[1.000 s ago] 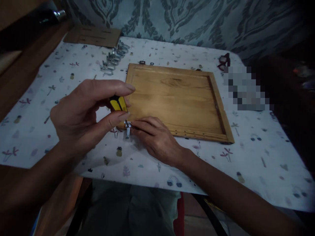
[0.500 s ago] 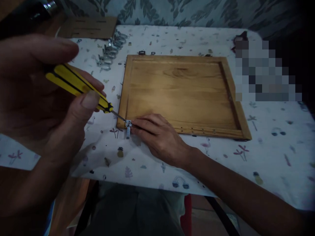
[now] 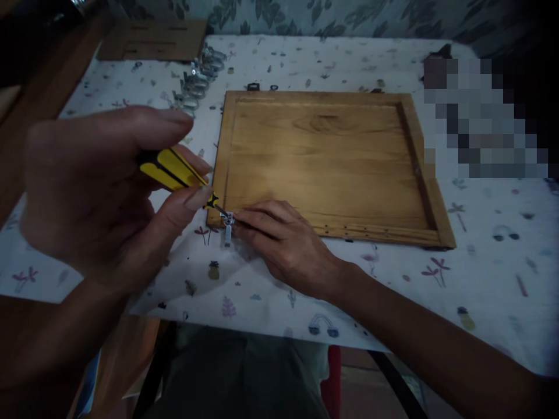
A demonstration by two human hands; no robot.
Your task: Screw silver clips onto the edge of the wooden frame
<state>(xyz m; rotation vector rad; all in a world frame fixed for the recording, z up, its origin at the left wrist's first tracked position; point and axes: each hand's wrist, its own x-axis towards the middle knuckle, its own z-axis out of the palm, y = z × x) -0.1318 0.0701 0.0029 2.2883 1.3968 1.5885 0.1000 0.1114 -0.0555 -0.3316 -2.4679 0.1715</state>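
Note:
My left hand [image 3: 117, 192] is closed around a yellow and black screwdriver [image 3: 172, 169], tilted down to the right. Its tip meets a small silver metal latch [image 3: 227, 221] at the near left corner of a wooden frame panel [image 3: 314, 157]. The fingers of my right hand [image 3: 283, 244] pinch the latch from the right and rest on the panel's near edge. The panel lies flat, its raised border around a recessed board. Whether a screw sits under the tip is too small to make out.
Several similar metal latches [image 3: 194, 84] lie in a row at the back left, beside a slotted brown cardboard piece [image 3: 152, 39]. A patterned white cloth [image 3: 262, 291] covers the table. Dark small fittings [image 3: 253, 87] show at the panel's far edge. A blurred-out area [image 3: 484, 122] is at right.
My left hand has moved right and closer to the panel, and the screwdriver has come down steeper onto the latch. My right hand stays in place on the latch.

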